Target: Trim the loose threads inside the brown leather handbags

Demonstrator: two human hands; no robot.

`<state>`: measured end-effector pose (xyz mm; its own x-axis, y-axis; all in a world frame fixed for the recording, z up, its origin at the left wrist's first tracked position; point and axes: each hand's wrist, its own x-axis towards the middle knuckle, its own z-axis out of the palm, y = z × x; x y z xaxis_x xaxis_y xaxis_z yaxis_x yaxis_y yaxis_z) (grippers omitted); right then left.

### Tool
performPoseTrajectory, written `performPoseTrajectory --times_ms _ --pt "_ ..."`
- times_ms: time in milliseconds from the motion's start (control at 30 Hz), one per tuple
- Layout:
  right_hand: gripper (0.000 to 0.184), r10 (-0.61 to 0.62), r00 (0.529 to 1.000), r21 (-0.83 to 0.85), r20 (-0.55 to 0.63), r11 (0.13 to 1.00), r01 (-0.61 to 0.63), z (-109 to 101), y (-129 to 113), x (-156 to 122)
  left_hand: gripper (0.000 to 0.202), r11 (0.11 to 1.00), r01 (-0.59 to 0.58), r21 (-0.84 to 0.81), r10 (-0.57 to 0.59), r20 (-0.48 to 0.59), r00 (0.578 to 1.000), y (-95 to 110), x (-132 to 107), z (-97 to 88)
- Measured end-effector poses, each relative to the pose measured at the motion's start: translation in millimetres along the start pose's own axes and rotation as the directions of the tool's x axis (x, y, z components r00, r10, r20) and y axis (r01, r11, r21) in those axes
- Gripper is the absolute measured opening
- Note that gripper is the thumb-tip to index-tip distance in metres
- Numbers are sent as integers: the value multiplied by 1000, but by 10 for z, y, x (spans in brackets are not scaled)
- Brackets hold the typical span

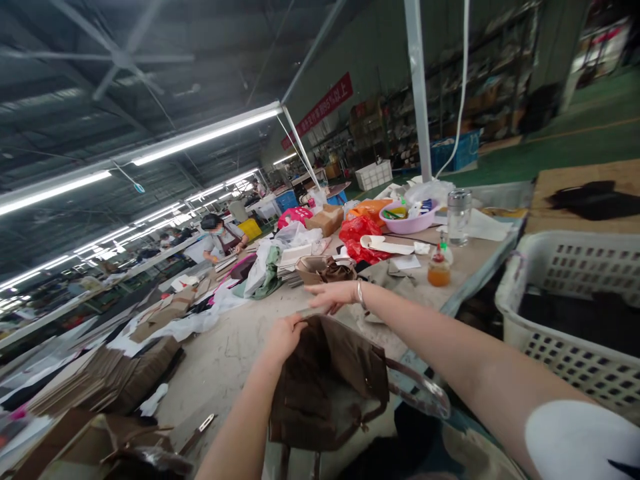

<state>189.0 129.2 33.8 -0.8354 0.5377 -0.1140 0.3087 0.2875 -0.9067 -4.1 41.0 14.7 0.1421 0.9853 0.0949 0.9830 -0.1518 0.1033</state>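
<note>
A dark brown handbag (335, 387) stands tilted with its mouth open at the near edge of the worktable (235, 360). Its handles show at the right and below. My left hand (286, 339) is closed on the bag's upper rim. Over the far side of the bag, my right hand (335, 295) reaches leftward with its fingers stretched out and nothing seen in them. Just beyond that hand sits an open brown bag-like piece (320, 268) with crumpled brown material at its right. A stack of flat pale sheets (295, 259) lies behind it.
Stacked brown panels (110, 373) and a snips-like tool (200, 427) lie on the left. At the back right are a pink basin (410, 221), glass jar (459, 217) and orange-liquid bottle (440, 267). A white crate (565, 267) stands right; a person (225, 240) works across.
</note>
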Motion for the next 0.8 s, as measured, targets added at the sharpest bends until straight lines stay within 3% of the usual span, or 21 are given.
performPoseTrajectory --times_ms 33,100,167,233,300,400,467,567,633,700,800 --pt "74 -16 999 206 -43 978 25 -64 40 -79 25 1000 12 21 -12 -10 1000 -30 -17 14" --pt "64 -18 976 447 -215 887 115 -145 180 -254 28 999 8 43 -7 -19 1000 -82 -58 38" --pt "47 54 905 528 -422 826 197 -137 413 -439 31 999 -34 10 35 -33 999 -118 -90 57" --pt "30 182 800 559 -572 799 219 -25 730 -637 33 998 -48 -44 46 -49 998 -133 -106 71" --pt "31 323 725 631 -609 751 196 180 1086 -854 33 997 -19 -78 15 -44 999 -134 -115 77" --pt "32 465 689 765 -556 610 206 615 1572 -1213 31 995 -2 -101 -1 -28 1000 -128 -154 58" --pt "32 540 698 844 -471 505 179 956 1805 -1450 30 991 7 -137 -14 -49 999 -132 -204 24" --pt "35 565 783 910 -259 415 2 1466 1968 -1724 30 962 78 -263 -116 -133 984 -161 -278 -67" --pt "32 506 856 864 -109 474 -170 1748 1945 -1799 31 913 116 -392 -209 -204 956 -186 -306 -155" --pt "30 447 894 767 26 565 -304 1946 1830 -1760 34 820 124 -559 -311 -252 916 -199 -331 -257" --pt "56 336 941 695 49 665 -273 2074 1568 -1530 42 641 187 -744 -474 -193 859 -184 -476 -371"
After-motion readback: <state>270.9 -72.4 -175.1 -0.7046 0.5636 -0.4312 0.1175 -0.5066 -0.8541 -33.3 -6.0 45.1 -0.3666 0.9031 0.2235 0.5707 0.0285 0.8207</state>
